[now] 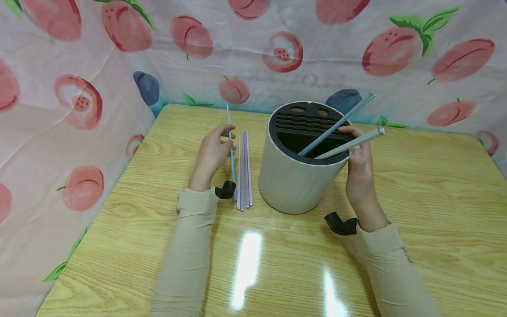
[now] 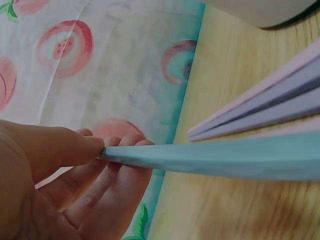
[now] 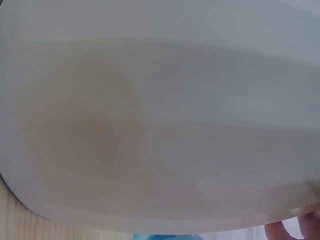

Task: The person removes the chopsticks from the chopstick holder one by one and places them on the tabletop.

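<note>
My left hand (image 1: 211,152) pinches a light blue chopstick (image 2: 225,157) between thumb and fingers, at its thin end in the left wrist view. Just right of it, several pink and purple chopsticks (image 1: 244,176) lie side by side on the table. My right hand (image 1: 361,176) grips the right side of a white utensil holder (image 1: 295,182) at its rim, its fingers at the black slotted top. Out of the holder's large opening lean blue chopsticks (image 1: 336,125) and pale green chopsticks (image 1: 352,144), both slanting to the right. The holder's white wall fills most of the right wrist view.
The wood-grain table (image 1: 130,246) meets a peach-patterned cloth (image 1: 245,53) at its back and left. A black wrist-camera mount (image 1: 225,190) sits on the left wrist, near the chopsticks' lower ends. Another black mount (image 1: 340,223) juts from the right wrist.
</note>
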Tool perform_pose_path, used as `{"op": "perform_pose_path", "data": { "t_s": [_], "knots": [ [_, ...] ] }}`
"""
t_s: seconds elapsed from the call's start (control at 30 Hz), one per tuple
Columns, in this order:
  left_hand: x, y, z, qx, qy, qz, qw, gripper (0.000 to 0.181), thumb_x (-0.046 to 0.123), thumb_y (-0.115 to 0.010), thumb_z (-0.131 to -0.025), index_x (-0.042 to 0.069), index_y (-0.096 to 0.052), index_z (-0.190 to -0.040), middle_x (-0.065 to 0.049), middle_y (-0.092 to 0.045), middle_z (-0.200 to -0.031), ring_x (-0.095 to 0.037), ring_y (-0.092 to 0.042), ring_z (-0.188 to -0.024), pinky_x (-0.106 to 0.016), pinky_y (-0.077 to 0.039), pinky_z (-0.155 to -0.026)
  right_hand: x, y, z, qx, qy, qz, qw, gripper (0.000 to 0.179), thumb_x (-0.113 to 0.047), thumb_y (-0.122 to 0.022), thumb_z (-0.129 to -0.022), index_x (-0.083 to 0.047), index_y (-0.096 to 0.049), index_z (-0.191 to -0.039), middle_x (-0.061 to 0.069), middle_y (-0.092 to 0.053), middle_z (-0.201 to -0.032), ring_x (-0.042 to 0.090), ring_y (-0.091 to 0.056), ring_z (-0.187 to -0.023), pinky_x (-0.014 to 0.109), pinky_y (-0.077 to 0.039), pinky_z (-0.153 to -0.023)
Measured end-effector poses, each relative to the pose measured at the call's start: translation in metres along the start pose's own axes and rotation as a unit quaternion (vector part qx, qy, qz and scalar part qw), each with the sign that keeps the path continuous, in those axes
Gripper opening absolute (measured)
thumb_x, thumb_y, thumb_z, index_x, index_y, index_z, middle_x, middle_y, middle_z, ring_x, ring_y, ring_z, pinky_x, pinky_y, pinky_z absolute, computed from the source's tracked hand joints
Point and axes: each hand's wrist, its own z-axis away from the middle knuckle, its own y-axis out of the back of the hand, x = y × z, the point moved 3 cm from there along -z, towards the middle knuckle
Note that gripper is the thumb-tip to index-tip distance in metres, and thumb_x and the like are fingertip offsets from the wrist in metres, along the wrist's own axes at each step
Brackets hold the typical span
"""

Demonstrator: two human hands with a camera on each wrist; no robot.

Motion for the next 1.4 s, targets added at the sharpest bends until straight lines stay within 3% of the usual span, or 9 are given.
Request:
{"op": "perform_pose_path", "data": {
  "t_s": [0.17,0.33,0.57,0.77,0.97,1.2,1.4],
  "knots": [
    [-0.007,0.0,-0.002,-0.005,0.019,-0.023,0.9995,0.041,0.004,-0.048,-0.09,0.014,-0.046,-0.129,-0.006,-0.052,-0.111,-0.022,-0.06,-0.081,-0.033,-0.051,-0.067,0.0,0.0,0.0,0.0,0.0,-0.004,1.0,0.048,-0.041,-0.044,-0.087,-0.006,-0.048,-0.121,0.013,-0.036,-0.127,0.03,-0.026,-0.118,0.038,-0.02,-0.096],
    [-0.017,-0.005,-0.004,-0.034,0.042,-0.055,0.9971,0.045,0.007,-0.051,-0.089,0.014,-0.042,-0.132,-0.004,-0.05,-0.113,-0.019,-0.057,-0.076,-0.031,-0.051,-0.063,0.0,0.0,-0.001,0.001,0.0,0.0,1.0,0.048,-0.041,-0.044,-0.087,-0.007,-0.048,-0.121,0.013,-0.035,-0.127,0.03,-0.026,-0.119,0.038,-0.02,-0.096],
    [-0.03,-0.011,-0.006,-0.06,0.048,-0.108,0.9913,0.049,0.008,-0.053,-0.088,0.013,-0.039,-0.135,-0.007,-0.049,-0.119,-0.021,-0.055,-0.069,-0.029,-0.047,-0.061,0.0,0.0,-0.001,0.002,-0.003,-0.001,1.0,0.047,-0.04,-0.043,-0.088,-0.007,-0.048,-0.121,0.012,-0.035,-0.128,0.03,-0.025,-0.119,0.038,-0.02,-0.096],
    [-0.035,-0.015,-0.009,-0.065,0.041,-0.149,0.9859,0.054,0.009,-0.058,-0.085,0.014,-0.039,-0.135,-0.011,-0.048,-0.118,-0.023,-0.053,-0.084,-0.034,-0.045,-0.073,0.0,0.0,-0.001,0.0,0.001,-0.003,1.0,0.047,-0.04,-0.043,-0.088,-0.006,-0.048,-0.121,0.013,-0.035,-0.127,0.03,-0.027,-0.118,0.037,-0.021,-0.096],
    [-0.033,-0.016,-0.008,-0.075,0.018,-0.214,0.9738,0.054,0.013,-0.063,-0.081,0.011,-0.043,-0.131,-0.013,-0.047,-0.118,-0.027,-0.046,-0.105,-0.038,-0.036,-0.092,-0.001,-0.001,-0.001,-0.003,0.002,-0.001,1.0,0.046,-0.039,-0.042,-0.088,-0.007,-0.048,-0.121,0.012,-0.036,-0.127,0.029,-0.027,-0.118,0.036,-0.021,-0.096],
    [-0.031,-0.016,-0.004,-0.081,0.014,-0.227,0.9704,0.048,0.018,-0.061,-0.084,0.011,-0.046,-0.129,-0.013,-0.044,-0.121,-0.027,-0.045,-0.108,-0.038,-0.035,-0.094,-0.002,-0.002,-0.001,-0.002,0.003,-0.003,1.0,0.045,-0.038,-0.041,-0.089,-0.006,-0.047,-0.121,0.012,-0.037,-0.125,0.029,-0.029,-0.116,0.034,-0.023,-0.096],
    [-0.021,-0.015,-0.002,-0.107,-0.002,-0.247,0.963,0.046,0.03,-0.052,-0.089,0.009,-0.046,-0.129,-0.017,-0.045,-0.122,-0.029,-0.044,-0.11,-0.041,-0.035,-0.094,-0.002,-0.001,0.0,-0.002,0.003,0.003,1.0,0.046,-0.04,-0.041,-0.089,-0.007,-0.047,-0.121,0.012,-0.037,-0.126,0.029,-0.029,-0.117,0.035,-0.023,-0.095]
  ]
}}
